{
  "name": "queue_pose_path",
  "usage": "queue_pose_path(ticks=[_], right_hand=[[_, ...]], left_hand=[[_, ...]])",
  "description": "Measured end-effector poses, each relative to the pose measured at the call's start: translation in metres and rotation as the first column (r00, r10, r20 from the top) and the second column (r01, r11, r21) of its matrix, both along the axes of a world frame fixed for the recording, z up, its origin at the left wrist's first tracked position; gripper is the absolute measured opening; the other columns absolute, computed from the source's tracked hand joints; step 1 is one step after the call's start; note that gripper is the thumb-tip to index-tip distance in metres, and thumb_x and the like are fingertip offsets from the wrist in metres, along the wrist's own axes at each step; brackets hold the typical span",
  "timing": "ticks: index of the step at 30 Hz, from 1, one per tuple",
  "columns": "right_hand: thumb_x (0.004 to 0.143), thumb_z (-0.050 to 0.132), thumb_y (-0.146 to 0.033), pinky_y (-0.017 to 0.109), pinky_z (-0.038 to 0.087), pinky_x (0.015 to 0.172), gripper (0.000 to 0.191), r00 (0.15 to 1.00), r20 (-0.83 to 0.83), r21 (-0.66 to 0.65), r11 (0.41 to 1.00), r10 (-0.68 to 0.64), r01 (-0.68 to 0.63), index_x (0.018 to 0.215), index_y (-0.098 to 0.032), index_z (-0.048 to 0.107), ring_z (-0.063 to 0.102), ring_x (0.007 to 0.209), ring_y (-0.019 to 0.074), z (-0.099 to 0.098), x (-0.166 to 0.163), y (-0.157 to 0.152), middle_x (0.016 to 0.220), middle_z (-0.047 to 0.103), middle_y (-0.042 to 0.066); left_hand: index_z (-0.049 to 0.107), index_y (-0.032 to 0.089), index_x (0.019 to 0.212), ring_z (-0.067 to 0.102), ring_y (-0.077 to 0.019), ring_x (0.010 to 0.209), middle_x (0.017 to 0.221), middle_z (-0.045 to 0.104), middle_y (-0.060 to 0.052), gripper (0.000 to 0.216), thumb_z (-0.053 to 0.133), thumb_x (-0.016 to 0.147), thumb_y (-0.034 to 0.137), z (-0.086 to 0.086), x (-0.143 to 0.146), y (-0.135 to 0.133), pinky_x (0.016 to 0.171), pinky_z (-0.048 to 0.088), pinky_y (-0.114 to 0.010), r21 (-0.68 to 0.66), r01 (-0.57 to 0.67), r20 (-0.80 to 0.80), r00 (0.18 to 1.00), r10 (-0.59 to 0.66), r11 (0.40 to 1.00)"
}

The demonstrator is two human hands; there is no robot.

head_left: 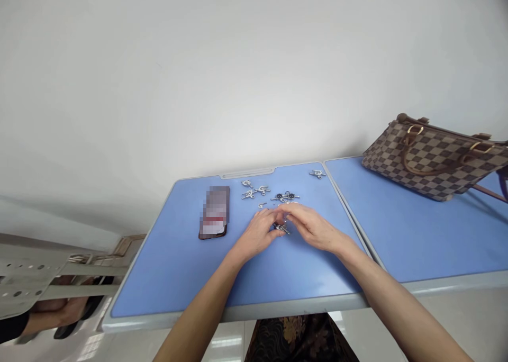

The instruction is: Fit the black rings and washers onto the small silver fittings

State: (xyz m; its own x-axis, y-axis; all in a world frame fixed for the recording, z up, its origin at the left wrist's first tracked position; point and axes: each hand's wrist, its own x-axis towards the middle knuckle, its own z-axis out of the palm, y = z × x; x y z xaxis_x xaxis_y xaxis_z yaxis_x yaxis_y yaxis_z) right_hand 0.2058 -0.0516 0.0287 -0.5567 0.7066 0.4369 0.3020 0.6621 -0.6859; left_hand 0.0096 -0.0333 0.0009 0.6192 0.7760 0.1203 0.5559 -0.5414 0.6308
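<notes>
Over the blue desk top, my left hand (260,231) is closed, thumb and fingers around a small silver metal piece with a rod-like end (282,228). Close against it, my right hand (311,227) has its fingers bent and pressed together at the tips; whatever they pinch is too small to name. Just beyond my fingertips lies a metal piece with two black round knobs (286,196). Further to the left are several similar silver pieces (248,193) and a tiny loose part (262,205). My fingers partly hide other small bits.
A phone (214,214) lies on the desk (178,277) left of my hands. One more silver piece (317,174) sits near the far right corner. A checkered handbag (432,161) stands on the adjoining desk (416,235). Another person's arm (59,315) shows at the lower left, beside a metal-framed seat.
</notes>
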Motion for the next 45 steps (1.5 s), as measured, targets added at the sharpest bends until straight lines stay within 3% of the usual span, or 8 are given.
queue_pose_path(ticks=[7, 17, 22, 29, 38, 41, 45], right_hand=[[0.096, 0.042, -0.021, 0.035, 0.05, 0.081, 0.028, 0.998, -0.033, 0.095, 0.994, -0.046, 0.049, 0.12, -0.022, 0.056, 0.058, 0.092, 0.0184, -0.005, -0.003, 0.003, 0.101, 0.062, 0.008], [0.095, 0.037, -0.013, 0.038, 0.047, 0.095, 0.036, 1.0, -0.024, 0.012, 1.0, 0.016, -0.015, 0.126, -0.022, 0.052, 0.057, 0.111, 0.0182, -0.001, 0.0, 0.001, 0.117, 0.063, 0.009], [0.095, 0.041, -0.016, 0.035, 0.049, 0.089, 0.029, 0.998, -0.055, 0.016, 1.0, -0.004, 0.005, 0.118, -0.022, 0.057, 0.061, 0.099, 0.0174, -0.002, -0.002, 0.002, 0.102, 0.068, 0.006], [0.091, 0.054, -0.024, 0.028, 0.048, 0.069, 0.009, 0.974, -0.106, 0.075, 0.975, -0.199, 0.207, 0.095, -0.02, 0.06, 0.059, 0.075, 0.015, -0.012, -0.008, 0.003, 0.083, 0.064, 0.004], [0.089, 0.054, -0.026, 0.025, 0.041, 0.056, 0.007, 0.928, -0.066, 0.117, 0.921, -0.367, 0.372, 0.085, -0.019, 0.055, 0.049, 0.059, 0.0123, -0.019, -0.012, 0.006, 0.072, 0.056, 0.001], [0.091, 0.05, -0.024, 0.027, 0.045, 0.062, 0.009, 0.95, -0.064, 0.134, 0.941, -0.306, 0.312, 0.095, -0.019, 0.057, 0.055, 0.067, 0.0145, -0.018, -0.013, 0.004, 0.076, 0.061, 0.003], [0.094, 0.043, -0.019, 0.03, 0.05, 0.077, 0.026, 0.986, -0.085, 0.071, 0.986, -0.147, 0.153, 0.118, -0.022, 0.054, 0.062, 0.084, 0.016, -0.017, -0.014, 0.001, 0.095, 0.067, 0.005]], left_hand=[[0.059, 0.02, 0.095, 0.054, -0.0227, 0.097, 0.1, 0.063, -0.003, 0.013, 0.062, 0.083, 0.025, 0.001, 0.0, -0.001, 0.089, 0.04, -0.038, 0.018, -0.019, -0.046, 0.999, 0.02, 1.0], [0.058, 0.021, 0.094, 0.054, -0.0226, 0.101, 0.103, 0.063, -0.003, 0.014, 0.064, 0.082, 0.022, 0.0, 0.0, -0.001, 0.091, 0.039, -0.038, -0.003, -0.034, -0.032, 0.999, 0.034, 0.999], [0.059, 0.021, 0.094, 0.054, -0.0227, 0.099, 0.101, 0.063, -0.003, 0.012, 0.062, 0.083, 0.025, 0.002, 0.0, -0.002, 0.09, 0.039, -0.038, 0.013, -0.019, -0.05, 0.999, 0.02, 1.0], [0.058, 0.02, 0.095, 0.053, -0.0213, 0.094, 0.096, 0.061, -0.003, 0.014, 0.061, 0.085, 0.029, -0.001, -0.001, -0.001, 0.087, 0.04, -0.037, 0.044, -0.006, -0.078, 0.997, 0.01, 0.999], [0.058, 0.02, 0.088, 0.052, -0.02, 0.092, 0.092, 0.061, -0.001, 0.008, 0.062, 0.084, 0.025, 0.0, 0.0, -0.001, 0.084, 0.039, -0.036, 0.051, -0.013, -0.077, 0.997, 0.017, 0.999], [0.058, 0.02, 0.09, 0.053, -0.0209, 0.093, 0.095, 0.062, -0.002, 0.01, 0.063, 0.083, 0.026, 0.0, 0.0, -0.001, 0.085, 0.039, -0.036, 0.042, -0.015, -0.078, 0.997, 0.018, 0.999], [0.059, 0.021, 0.096, 0.052, -0.022, 0.1, 0.106, 0.062, -0.003, 0.015, 0.063, 0.082, 0.025, 0.0, 0.001, -0.002, 0.091, 0.039, -0.037, 0.032, -0.024, -0.052, 0.998, 0.025, 0.999]])
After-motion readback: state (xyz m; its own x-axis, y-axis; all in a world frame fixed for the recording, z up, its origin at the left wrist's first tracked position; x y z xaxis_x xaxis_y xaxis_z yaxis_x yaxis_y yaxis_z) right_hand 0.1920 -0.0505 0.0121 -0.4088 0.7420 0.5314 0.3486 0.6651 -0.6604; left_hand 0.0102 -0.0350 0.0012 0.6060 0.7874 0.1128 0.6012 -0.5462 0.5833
